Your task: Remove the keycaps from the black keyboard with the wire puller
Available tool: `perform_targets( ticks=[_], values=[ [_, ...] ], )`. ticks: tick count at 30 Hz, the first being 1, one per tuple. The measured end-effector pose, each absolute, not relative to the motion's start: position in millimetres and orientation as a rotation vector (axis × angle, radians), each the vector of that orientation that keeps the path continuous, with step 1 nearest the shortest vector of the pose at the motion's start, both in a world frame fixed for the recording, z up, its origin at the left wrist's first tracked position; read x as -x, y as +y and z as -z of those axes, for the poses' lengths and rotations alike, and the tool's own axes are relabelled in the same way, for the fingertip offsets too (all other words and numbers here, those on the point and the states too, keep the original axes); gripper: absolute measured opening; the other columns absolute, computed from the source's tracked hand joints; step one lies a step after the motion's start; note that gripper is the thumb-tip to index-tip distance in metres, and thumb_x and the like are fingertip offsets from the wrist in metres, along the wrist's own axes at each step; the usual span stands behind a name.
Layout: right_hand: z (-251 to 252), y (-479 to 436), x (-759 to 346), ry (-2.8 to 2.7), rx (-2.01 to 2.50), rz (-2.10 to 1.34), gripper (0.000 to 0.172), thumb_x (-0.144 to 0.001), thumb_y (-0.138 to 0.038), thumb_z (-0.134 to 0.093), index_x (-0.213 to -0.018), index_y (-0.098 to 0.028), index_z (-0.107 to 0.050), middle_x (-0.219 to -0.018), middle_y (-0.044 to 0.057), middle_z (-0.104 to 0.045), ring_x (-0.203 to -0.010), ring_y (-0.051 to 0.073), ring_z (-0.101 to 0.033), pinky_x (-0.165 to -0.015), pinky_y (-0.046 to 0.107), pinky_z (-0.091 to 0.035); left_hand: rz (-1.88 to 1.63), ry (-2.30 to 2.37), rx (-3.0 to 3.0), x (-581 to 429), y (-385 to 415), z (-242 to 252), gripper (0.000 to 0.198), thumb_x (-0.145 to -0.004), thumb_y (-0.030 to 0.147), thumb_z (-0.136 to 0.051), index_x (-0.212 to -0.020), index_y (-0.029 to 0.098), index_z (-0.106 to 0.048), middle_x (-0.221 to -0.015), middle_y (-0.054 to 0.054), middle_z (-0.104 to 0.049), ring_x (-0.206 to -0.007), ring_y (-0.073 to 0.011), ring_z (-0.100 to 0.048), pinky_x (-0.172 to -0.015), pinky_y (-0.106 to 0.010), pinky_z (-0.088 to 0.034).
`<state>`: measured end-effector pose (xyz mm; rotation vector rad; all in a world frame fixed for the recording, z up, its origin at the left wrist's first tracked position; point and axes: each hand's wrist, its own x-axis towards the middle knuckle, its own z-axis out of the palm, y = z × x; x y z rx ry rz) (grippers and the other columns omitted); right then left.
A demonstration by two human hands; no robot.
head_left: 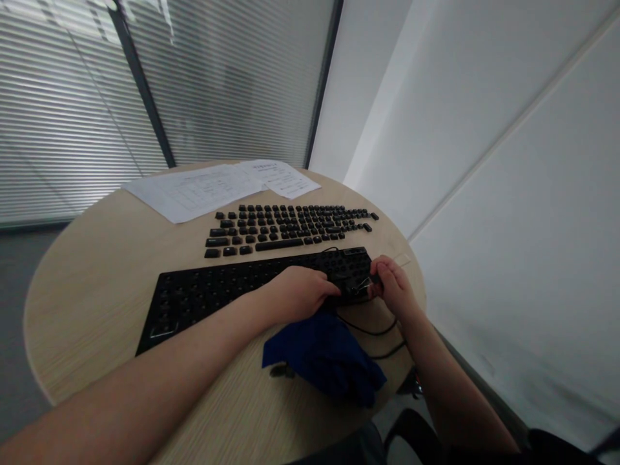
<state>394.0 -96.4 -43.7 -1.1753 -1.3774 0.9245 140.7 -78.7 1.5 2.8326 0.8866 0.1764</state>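
Note:
A black keyboard (pixel 194 287) lies across the table with most of its keycaps off and the bare switches showing. My left hand (pixel 303 290) rests over its near edge, right of the middle, fingers bent and the thumb side pressed on it. Above the keyboard's right end, my right hand (pixel 394 284) is closed in a pinch on a thin wire keycap puller (pixel 362 284), whose wire loops reach down to the keys. What the wire touches is too dark to make out. Loose black keycaps (pixel 278 245) lie in rows behind the keyboard, laid out like its layout.
A crumpled blue cloth (pixel 324 358) lies by the near edge, with a small dark object (pixel 281 371) beside it. A black cable (pixel 368 331) curves at the right. Printed papers (pixel 194 190) lie at the back of the round wooden table (pixel 87 278). A white wall (pixel 508 194) stands close on the right.

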Motion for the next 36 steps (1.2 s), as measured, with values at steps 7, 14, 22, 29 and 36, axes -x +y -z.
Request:
perform_targets(
  ticks=[7,14,22,29,36],
  values=[
    [47.6,-98.4,-389.5,-1.498,1.280,-0.764,0.028,-0.098,-0.049,-0.053,-0.085,-0.024,-0.053,-0.047,-0.008,-0.048,-0.039,0.011,-0.048,-0.039,0.019,-0.035,-0.188,0.883,-2.891,-142.1,-76.4,5.6,0.042,-0.096,0.019,-0.053,-0.126,0.037,-0.076,-0.098,-0.004,-0.078,-0.089,-0.0223,-0.075,-0.069,-0.029,-0.052],
    [51.3,-97.3,-388.6,-1.626,1.279,-0.663,0.023,-0.102,-0.041,-0.048,-0.088,-0.024,-0.055,-0.051,-0.008,-0.047,-0.042,0.011,-0.047,-0.040,0.020,-0.035,-0.166,0.868,-2.922,-142.8,-76.5,5.8,0.047,-0.094,0.016,-0.055,-0.129,0.040,-0.074,-0.095,-0.003,-0.076,-0.087,-0.0231,-0.074,-0.068,-0.030,-0.051],
    [49.1,-98.7,-385.3,-1.775,1.280,-0.484,0.020,-0.102,-0.038,-0.048,-0.089,-0.024,-0.055,-0.055,-0.006,-0.050,-0.046,0.013,-0.048,-0.044,0.023,-0.035,-0.197,0.856,-2.911,-142.9,-74.1,12.0,0.048,-0.093,0.016,-0.055,-0.128,0.042,-0.074,-0.093,-0.003,-0.075,-0.084,-0.0220,-0.073,-0.065,-0.029,-0.049],
    [42.9,-96.7,-380.1,-1.845,1.338,-0.416,0.019,-0.101,-0.034,-0.044,-0.088,-0.024,-0.055,-0.055,-0.005,-0.050,-0.046,0.014,-0.048,-0.047,0.026,-0.034,-0.216,0.859,-2.894,-144.1,-72.2,13.7,0.047,-0.092,0.016,-0.057,-0.126,0.042,-0.076,-0.094,-0.002,-0.076,-0.083,-0.0211,-0.072,-0.068,-0.029,-0.050],
    [36.7,-102.7,-379.3,-2.034,1.231,-0.308,0.014,-0.095,-0.027,-0.049,-0.083,-0.024,-0.056,-0.063,-0.001,-0.057,-0.055,0.016,-0.053,-0.054,0.027,-0.039,-0.219,0.859,-2.891,-143.6,-72.8,14.2,0.047,-0.092,0.016,-0.057,-0.126,0.043,-0.075,-0.091,-0.002,-0.075,-0.084,-0.0208,-0.072,-0.064,-0.029,-0.048]
  ],
)
